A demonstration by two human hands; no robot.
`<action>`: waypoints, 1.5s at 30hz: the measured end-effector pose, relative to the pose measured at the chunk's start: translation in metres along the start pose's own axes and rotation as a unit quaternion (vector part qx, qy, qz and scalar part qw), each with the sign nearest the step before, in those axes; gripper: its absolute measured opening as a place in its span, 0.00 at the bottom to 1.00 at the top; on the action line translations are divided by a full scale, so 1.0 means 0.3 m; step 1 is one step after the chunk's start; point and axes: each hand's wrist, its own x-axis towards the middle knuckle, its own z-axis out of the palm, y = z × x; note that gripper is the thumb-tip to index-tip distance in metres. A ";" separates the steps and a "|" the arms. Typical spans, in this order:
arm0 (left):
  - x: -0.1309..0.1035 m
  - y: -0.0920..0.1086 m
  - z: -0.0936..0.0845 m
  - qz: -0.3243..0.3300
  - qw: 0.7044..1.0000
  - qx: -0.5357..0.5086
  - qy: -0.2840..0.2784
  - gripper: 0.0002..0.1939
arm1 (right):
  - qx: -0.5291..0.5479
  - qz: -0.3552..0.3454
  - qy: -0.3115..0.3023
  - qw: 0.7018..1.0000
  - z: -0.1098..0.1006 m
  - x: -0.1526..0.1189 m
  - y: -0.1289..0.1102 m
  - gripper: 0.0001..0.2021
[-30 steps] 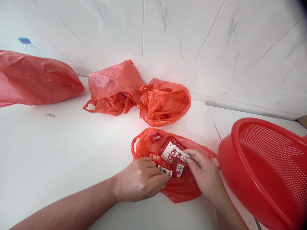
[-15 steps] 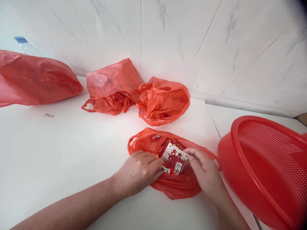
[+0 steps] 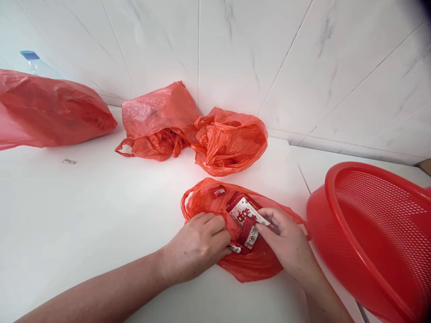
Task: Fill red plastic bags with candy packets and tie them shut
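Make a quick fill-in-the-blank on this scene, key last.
1. The bottle's cap is ____.
2. The basket stands on the person's ____ side.
3. The right hand pinches the white-fronted packet at the open red plastic ____.
4. The left hand is ____ from the basket than the right hand.

Key: blue; right; bag; farther

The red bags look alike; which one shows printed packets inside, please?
The front bag, beside the basket: printed packets show in its mouth; none are visible in the other bags.
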 end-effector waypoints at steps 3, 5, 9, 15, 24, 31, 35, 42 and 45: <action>-0.003 0.000 -0.001 0.022 1.000 -0.001 0.012 0.12 | 0.017 -0.003 0.000 1.000 -0.005 0.004 0.002 0.08; -0.005 -0.001 -0.003 0.026 0.999 -0.015 0.012 0.12 | 0.032 -0.011 -0.010 0.999 -0.005 0.006 0.005 0.08; -0.008 -0.002 -0.006 0.029 0.999 -0.044 0.007 0.11 | 0.039 -0.027 -0.026 0.999 -0.006 0.003 0.015 0.09; -0.008 -0.008 0.001 0.040 0.997 -0.049 -0.031 0.10 | -0.057 -0.085 -0.052 0.993 0.000 -0.003 0.018 0.11; -0.003 -0.008 0.003 0.035 0.998 -0.051 -0.022 0.11 | -0.270 -0.139 0.116 0.946 -0.006 0.017 0.039 0.16; 0.001 -0.009 0.004 0.023 0.999 -0.037 0.007 0.11 | -0.296 -0.112 0.092 0.944 0.003 0.031 0.046 0.18; 0.001 -0.011 0.008 0.023 0.999 -0.031 0.017 0.11 | -0.291 -0.113 0.107 0.944 0.005 0.027 0.044 0.19; 0.001 -0.014 0.013 0.023 0.999 -0.031 -0.003 0.11 | -0.259 -0.118 0.121 0.951 0.008 0.032 0.050 0.15; 0.001 -0.015 0.012 0.023 0.999 -0.032 -0.001 0.12 | -0.211 -0.123 0.118 0.963 0.010 0.038 0.053 0.13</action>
